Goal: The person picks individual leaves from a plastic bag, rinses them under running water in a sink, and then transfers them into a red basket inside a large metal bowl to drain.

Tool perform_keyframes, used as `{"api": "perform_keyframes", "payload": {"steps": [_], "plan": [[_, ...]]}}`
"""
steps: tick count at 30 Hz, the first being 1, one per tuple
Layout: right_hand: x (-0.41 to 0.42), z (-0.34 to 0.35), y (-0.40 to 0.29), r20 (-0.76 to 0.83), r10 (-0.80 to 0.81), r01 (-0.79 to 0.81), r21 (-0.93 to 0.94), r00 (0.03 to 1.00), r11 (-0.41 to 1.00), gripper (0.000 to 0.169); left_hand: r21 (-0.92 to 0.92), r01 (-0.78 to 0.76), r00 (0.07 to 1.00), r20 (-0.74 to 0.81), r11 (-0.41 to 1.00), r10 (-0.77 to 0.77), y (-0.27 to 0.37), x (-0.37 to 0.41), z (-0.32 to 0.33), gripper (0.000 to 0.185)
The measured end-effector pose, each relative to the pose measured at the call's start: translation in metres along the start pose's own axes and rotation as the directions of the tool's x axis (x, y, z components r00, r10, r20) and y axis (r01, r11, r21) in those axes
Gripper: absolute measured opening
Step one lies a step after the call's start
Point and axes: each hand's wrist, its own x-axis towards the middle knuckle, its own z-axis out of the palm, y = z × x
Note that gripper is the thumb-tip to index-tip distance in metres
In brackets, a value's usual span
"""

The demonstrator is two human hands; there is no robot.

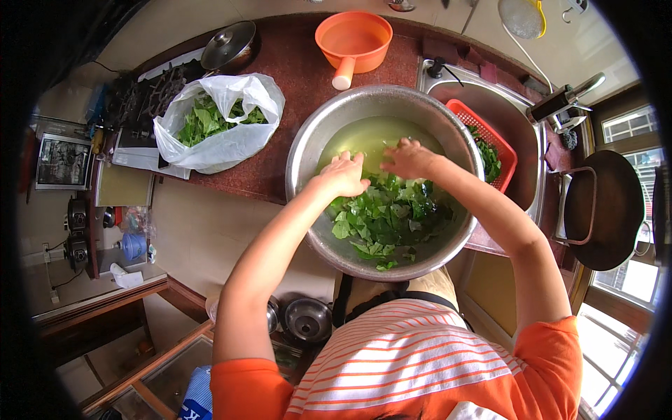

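A large metal basin holds yellowish-green water and a mass of loose green leaves, most of them gathered on the side nearest my body. Over the basin's left half, my left hand has its fingers apart and its thumb beside the leaf mass. My right hand is at the far edge of the leaves, fingers spread and low over the water. Neither hand grips anything that I can see. Whether the fingertips are under the surface is hard to tell.
Left of the basin sits a white plastic bag of leaves, near a gas stove and a lidded pan. An orange dipper stands behind. On the right, a red basket with leaves rests in the sink, near the faucet.
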Motion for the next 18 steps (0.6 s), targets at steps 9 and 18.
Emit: {"api": "perform_keyframes", "payload": {"steps": [9,18], "plan": [[-0.044,0.027,-0.016,0.524,-0.328,0.251,0.214,0.786,0.944,0.061,-0.206,-0.171,0.793,0.552,0.964,0.259,0.011,-0.02,0.015,0.084],[-0.105,0.036,-0.039,0.33,-0.254,0.247,0.063,0.909,0.967,0.08,-0.134,-0.231,0.85,0.454,0.964,0.267,0.023,-0.057,0.035,0.099]]}}
